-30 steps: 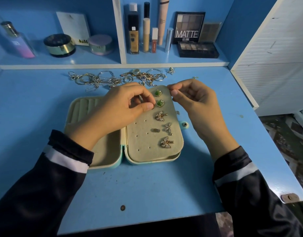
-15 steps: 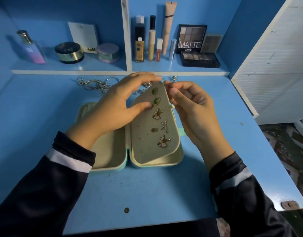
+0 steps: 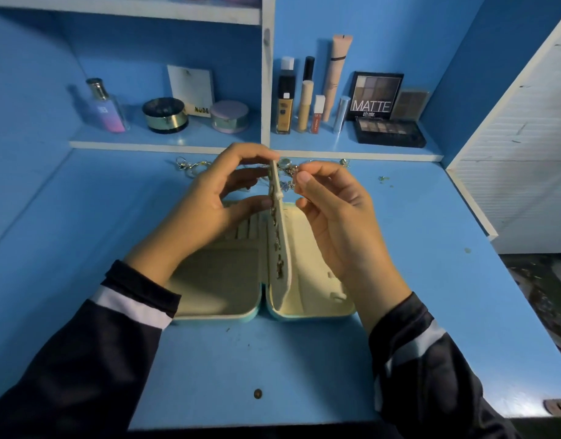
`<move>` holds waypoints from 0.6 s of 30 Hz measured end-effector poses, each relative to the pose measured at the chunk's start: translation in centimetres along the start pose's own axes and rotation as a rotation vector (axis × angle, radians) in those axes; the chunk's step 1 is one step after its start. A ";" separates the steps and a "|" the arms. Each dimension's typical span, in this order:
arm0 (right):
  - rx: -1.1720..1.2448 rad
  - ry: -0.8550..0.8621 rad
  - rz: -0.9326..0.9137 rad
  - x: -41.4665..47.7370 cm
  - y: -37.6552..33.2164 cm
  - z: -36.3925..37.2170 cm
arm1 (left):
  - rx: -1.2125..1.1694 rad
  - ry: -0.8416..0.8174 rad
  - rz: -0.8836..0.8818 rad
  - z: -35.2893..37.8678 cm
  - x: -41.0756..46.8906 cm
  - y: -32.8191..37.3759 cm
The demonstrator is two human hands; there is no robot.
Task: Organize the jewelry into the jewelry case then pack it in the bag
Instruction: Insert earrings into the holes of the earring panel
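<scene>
The jewelry case (image 3: 216, 316) lay open on the tabletop (image 3: 273, 359), its earring panel (image 3: 284, 248) stood up on edge between the two halves. The left hand (image 3: 209, 210) gripped the panel's top, fingers over the edge, thumb on the studded face. A thin, light, slightly flexible board, I'd judge, best held by its edge, not by the delicate earrings (image 3: 278, 267). The right hand (image 3: 339, 223) sat just behind it, thumb and forefinger pinched close. Whether anything tiny was between them, I couldn't tell. The loose jewelry (image 3: 190, 166) lay half hidden behind the hands. No bag in sight.
</scene>
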State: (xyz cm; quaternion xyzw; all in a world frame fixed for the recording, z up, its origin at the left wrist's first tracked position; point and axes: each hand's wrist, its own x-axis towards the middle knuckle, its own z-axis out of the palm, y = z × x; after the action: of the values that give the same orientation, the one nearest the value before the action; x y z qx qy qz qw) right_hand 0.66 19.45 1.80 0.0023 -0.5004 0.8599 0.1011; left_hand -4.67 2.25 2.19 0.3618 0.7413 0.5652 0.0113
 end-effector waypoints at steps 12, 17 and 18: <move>-0.183 -0.037 0.164 -0.1 0.7 0.8 | -0.042 0.079 -0.001 -0.9 -0.8 -0.8; -0.200 -0.083 0.157 -0.1 0.9 0.7 | -0.074 0.109 0.005 -0.7 -1.0 -1.1; -0.209 -0.085 0.152 -0.1 0.9 0.7 | -0.075 0.109 0.008 -0.6 -1.1 -1.1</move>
State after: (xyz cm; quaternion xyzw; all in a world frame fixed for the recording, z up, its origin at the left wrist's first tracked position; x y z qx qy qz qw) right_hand 0.54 18.41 1.40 -0.0096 -0.5898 0.8074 0.0139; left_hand -4.74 1.04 1.05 0.3326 0.7178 0.6114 -0.0180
